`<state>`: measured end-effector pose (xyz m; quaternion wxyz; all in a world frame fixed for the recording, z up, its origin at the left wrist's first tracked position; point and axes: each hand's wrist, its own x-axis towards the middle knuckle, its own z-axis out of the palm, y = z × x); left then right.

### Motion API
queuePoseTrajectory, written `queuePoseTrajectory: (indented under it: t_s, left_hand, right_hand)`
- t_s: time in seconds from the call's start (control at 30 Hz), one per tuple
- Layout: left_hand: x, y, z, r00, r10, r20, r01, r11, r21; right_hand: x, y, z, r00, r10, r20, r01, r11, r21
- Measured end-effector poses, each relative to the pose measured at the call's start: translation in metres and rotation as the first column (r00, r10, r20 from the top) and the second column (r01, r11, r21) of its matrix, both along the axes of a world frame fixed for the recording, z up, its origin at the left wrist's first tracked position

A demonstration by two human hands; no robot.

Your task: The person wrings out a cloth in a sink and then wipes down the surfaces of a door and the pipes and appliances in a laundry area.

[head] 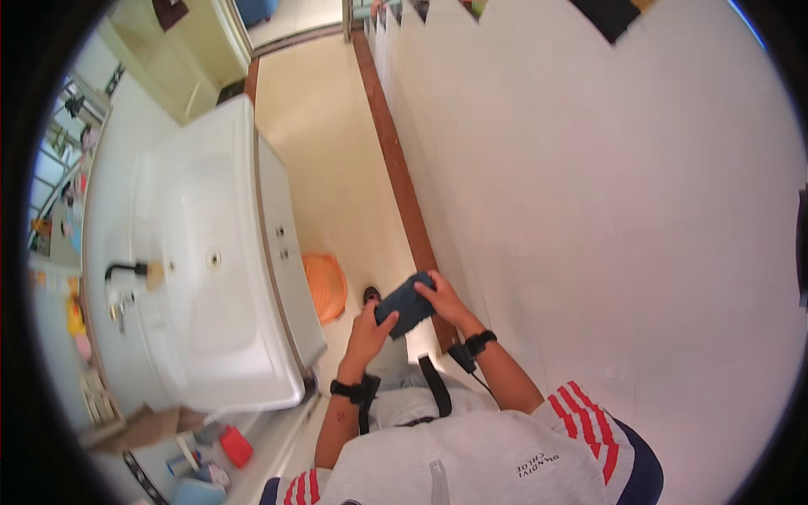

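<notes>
A dark blue-grey folded cloth (410,305) is held in front of my body, tilted up towards the right. My left hand (371,333) grips its lower left end, with the thumb on top. My right hand (443,298) grips its upper right end, also with the thumb on top. The undersides of the cloth and the fingers beneath it are hidden. Both wrists wear black straps with small devices. Below the cloth, part of a shoe (372,294) shows on the floor.
A white washbasin (214,341) with a tap (121,312) fills the left side above a white cabinet (278,233). Beside the cabinet, an orange plastic basin (325,288) is on the floor. A white tiled wall (568,189) rises close on the right. A red item (236,447) lies lower left.
</notes>
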<state>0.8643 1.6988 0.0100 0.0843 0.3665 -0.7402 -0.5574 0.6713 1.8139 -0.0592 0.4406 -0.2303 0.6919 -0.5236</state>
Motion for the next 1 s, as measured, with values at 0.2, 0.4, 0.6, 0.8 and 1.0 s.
queuePoseTrajectory:
  t_s: [0.2, 0.4, 0.6, 0.8, 1.0]
  left_hand:
    - [-0.100, -0.110, 0.010, 0.990, 0.117, -0.080, -0.109, 0.990, 0.093]
    - [-0.208, -0.218, 0.044, 0.976, 0.197, -0.095, -0.181, 0.971, 0.155]
    - [-0.364, -0.312, 0.076, 0.967, -0.056, -0.247, -0.006, 0.970, -0.244]
    - [-0.447, -0.389, 0.073, 0.962, -0.216, -0.166, 0.156, 0.936, -0.315]
    - [-0.539, -0.478, 0.100, 0.949, -0.271, -0.158, 0.205, 0.916, -0.344]
  right_hand:
    - [-0.100, -0.116, 0.036, 0.996, 0.000, 0.086, -0.005, 0.999, 0.052]
    - [-0.178, -0.190, 0.097, 0.975, -0.190, 0.115, 0.209, 0.961, -0.180]
    - [-0.294, -0.271, 0.114, 0.926, -0.265, -0.268, 0.230, 0.961, -0.155]
    - [-0.366, -0.343, 0.107, 0.876, -0.320, -0.361, 0.295, 0.948, -0.123]
    - [-0.428, -0.426, 0.129, 0.768, -0.277, -0.578, 0.273, 0.957, -0.096]
